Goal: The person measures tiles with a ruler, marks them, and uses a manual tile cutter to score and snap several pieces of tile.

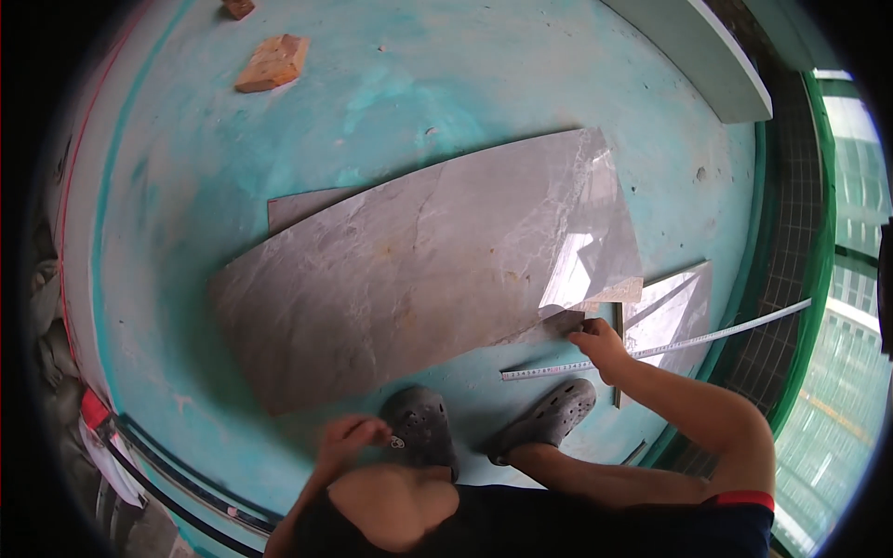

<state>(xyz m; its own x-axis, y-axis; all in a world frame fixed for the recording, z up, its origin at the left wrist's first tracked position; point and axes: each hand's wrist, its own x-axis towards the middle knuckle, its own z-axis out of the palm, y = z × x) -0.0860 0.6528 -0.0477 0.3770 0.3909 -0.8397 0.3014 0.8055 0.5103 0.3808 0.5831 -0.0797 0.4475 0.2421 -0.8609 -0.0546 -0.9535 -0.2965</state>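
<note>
A large grey marbled tile lies across the turquoise floor in front of me, with a notch in its near right edge. By that notch, my right hand pinches a small dark grey tile piece between thumb and fingers. Whether this piece is separate from the large tile, I cannot tell. My left hand hovers over the floor near my left shoe, apart from the tile. Its fingers look curled but are smeared by motion. Beneath my right forearm runs a white measuring rule, extending right toward the green netting.
Another glossy tile piece lies at the right, and a tile edge shows behind the large one. A wooden block sits at the far left. Dark clogs are on my feet. Green netting lines the right side.
</note>
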